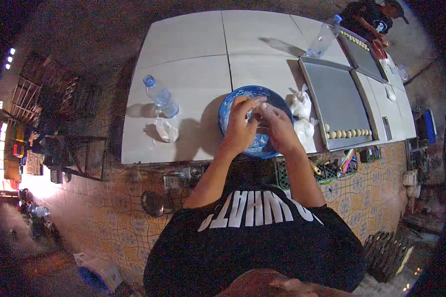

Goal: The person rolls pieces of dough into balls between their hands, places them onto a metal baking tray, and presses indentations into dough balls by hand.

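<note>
The person's left hand [241, 129] and right hand [281, 129] are hovering over a blue bowl [225, 115], both half closed, their bent fingers meeting at the tips; whether they are gripping anything between them cannot be told. The bowl is sitting near the front edge of the table [183, 44], its inside showing white smears. Two white bags [301, 105] are standing just right of it. Beyond them, a grey tray [339, 96] is holding a row of pale balls [348, 134] along its near edge. A clear bottle [162, 100] is standing left of the bowl.
</note>
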The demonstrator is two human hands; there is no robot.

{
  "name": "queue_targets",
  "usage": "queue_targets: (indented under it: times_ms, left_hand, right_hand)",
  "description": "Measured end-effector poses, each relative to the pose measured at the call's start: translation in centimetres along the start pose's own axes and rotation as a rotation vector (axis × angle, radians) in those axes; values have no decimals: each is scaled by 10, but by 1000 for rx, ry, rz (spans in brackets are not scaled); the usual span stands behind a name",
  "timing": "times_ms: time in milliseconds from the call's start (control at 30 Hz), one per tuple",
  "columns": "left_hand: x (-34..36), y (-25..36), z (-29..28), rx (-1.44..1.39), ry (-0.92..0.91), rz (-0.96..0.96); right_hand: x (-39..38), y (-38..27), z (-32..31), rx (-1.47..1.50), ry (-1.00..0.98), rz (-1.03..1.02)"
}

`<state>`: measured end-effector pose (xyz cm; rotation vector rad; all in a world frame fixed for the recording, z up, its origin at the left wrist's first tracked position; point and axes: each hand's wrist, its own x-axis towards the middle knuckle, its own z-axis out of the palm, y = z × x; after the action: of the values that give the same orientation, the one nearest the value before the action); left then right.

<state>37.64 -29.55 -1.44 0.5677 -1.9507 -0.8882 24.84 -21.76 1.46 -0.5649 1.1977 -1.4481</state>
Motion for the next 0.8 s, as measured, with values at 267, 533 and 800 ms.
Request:
queue_targets:
  times_ms: [267,533,800]
  left_hand:
    - [7,32,-25,-509,56,-312]
    - [16,3,-5,-641,84,-261]
    - [-14,32,37,-576,-145,-6]
  right_hand:
    - [17,17,-11,-189,17,-380]
    - [-30,54,33,9,-219,-319]
    - [35,9,13,251,-14,-513]
